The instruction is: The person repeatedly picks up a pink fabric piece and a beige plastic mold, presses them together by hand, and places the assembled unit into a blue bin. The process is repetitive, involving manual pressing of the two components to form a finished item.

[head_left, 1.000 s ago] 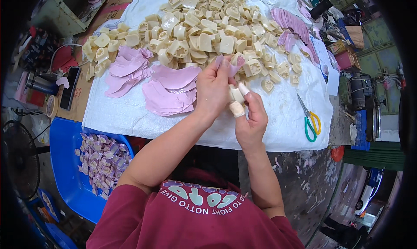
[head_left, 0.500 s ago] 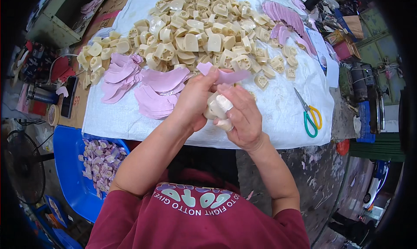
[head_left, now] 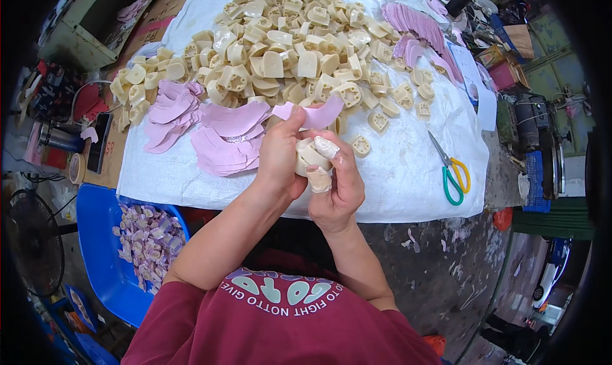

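Note:
Both my hands come together over the near edge of the table. My left hand (head_left: pixel 275 153) is closed, its thumb pinning a curved pink cover piece (head_left: pixel 326 114) at the top. Just below that strip, a cream plastic shoe heel (head_left: pixel 305 161) sits between my two hands. My right hand (head_left: pixel 341 190) grips the heel from the right, with white wrapping on its thumb and a finger. Part of the heel is hidden by the fingers. To the left of my hands lie stacks of pink cover pieces (head_left: pixel 224 153).
A big pile of cream heels (head_left: pixel 280 64) covers the far middle of the white sheet (head_left: pixel 408 186). Scissors (head_left: pixel 454 177) with green and yellow handles lie at right. More pink pieces (head_left: pixel 421 26) fan out far right. A blue tub (head_left: pixel 102 257) of purple-wrapped pieces (head_left: pixel 150 244) stands lower left.
The right hand has shifted left and lower around the heel, its wrist turning more upright. The pink strip has moved left, its right end now bent upward.

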{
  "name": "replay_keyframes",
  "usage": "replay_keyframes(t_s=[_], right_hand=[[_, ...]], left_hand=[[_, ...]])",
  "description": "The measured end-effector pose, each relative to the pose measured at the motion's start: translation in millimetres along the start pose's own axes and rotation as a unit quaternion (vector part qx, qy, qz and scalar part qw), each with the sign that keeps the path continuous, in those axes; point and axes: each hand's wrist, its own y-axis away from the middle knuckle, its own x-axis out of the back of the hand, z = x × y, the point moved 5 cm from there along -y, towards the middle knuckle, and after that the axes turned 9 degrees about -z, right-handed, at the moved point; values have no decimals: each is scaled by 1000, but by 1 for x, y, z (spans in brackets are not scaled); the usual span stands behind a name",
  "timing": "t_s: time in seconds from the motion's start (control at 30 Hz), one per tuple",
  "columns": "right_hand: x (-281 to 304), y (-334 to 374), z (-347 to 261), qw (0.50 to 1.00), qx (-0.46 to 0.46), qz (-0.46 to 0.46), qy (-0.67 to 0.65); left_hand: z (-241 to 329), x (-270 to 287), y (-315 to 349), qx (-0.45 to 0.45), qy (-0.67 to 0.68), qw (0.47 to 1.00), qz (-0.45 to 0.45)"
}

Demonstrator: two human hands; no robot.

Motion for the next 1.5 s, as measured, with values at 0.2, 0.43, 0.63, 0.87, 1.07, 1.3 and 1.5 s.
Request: replay_keyframes(t_s=[0.2, 0.43, 0.63, 0.87, 1.07, 1.3, 1.5], right_hand=[[40, -5, 35, 925, -183, 217, -254], [65, -12, 54, 950, -111, -81, 280], [15, -25, -28, 942, -64, -267, 194], [-12, -24, -33, 976, -83, -200, 18], [-56, -4, -55, 962, -138, -234, -22], [-55, -8, -53, 879, -322, -324, -136], [-60, -11, -72, 965, -163, -199, -52]], left_hand=[[-22, 2, 7, -13, -118, 990, -77], [13, 17, 7, -46, -141, 987, -65], [24, 37, 24, -47, -118, 991, -47], [40, 38, 62, -20, -59, 996, -57], [55, 49, 77, -99, -33, 993, -52], [67, 62, 87, -152, 19, 988, -20], [68, 59, 86, -159, 62, 985, -17]])
